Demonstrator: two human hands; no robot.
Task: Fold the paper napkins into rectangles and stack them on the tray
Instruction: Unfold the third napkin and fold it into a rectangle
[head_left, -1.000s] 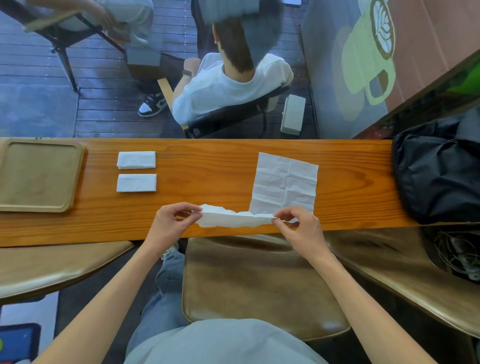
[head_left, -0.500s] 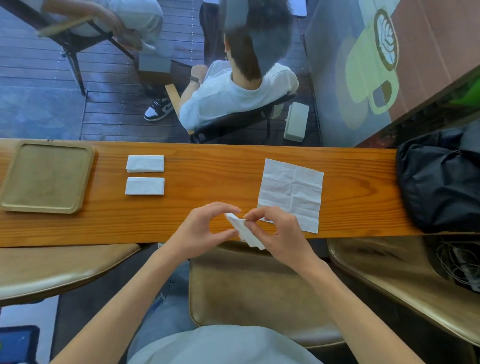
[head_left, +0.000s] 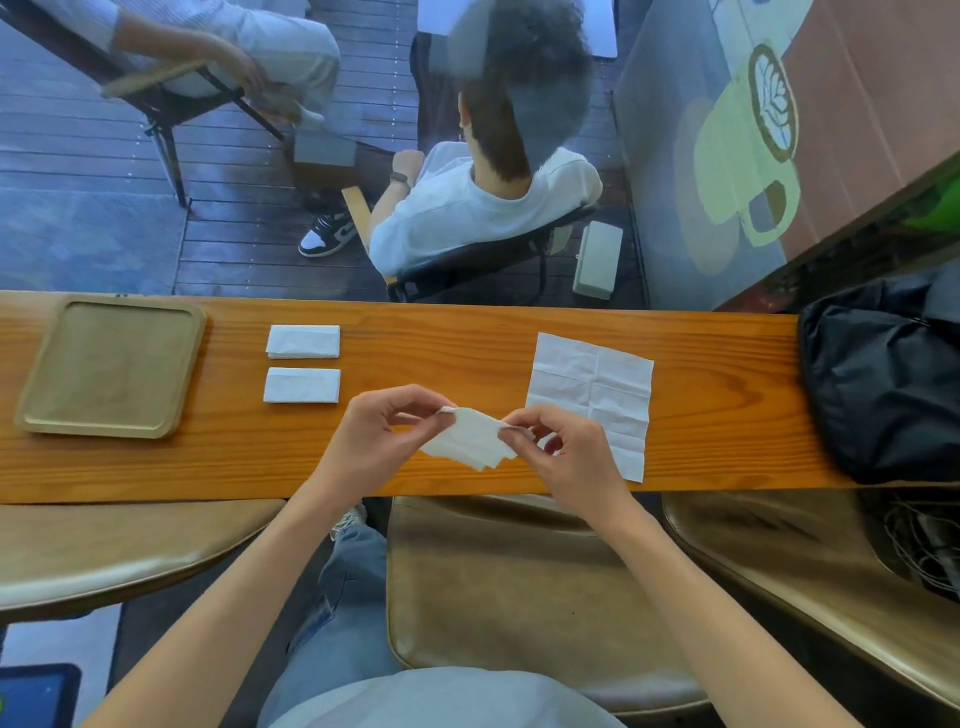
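A half-folded white napkin (head_left: 467, 439) hangs tilted just above the wooden counter (head_left: 447, 343). My left hand (head_left: 382, 436) pinches its upper left corner and my right hand (head_left: 563, 454) pinches its right corner. An unfolded napkin (head_left: 597, 384) lies flat on the counter to the right, partly behind my right hand. Two folded rectangular napkins lie side by side to the left, one farther (head_left: 303, 341) and one nearer (head_left: 302, 385). The square tan tray (head_left: 111, 364) sits at the counter's left end with nothing on it.
A black bag (head_left: 883, 384) rests on the counter's right end. Brown padded stools (head_left: 519, 587) stand under the near edge. Beyond the glass behind the counter a person sits in a chair (head_left: 483, 208).
My hands came together from a wide stretch, folding the long napkin strip in half, then lifted it up over the counter. The camera view shifted slightly.
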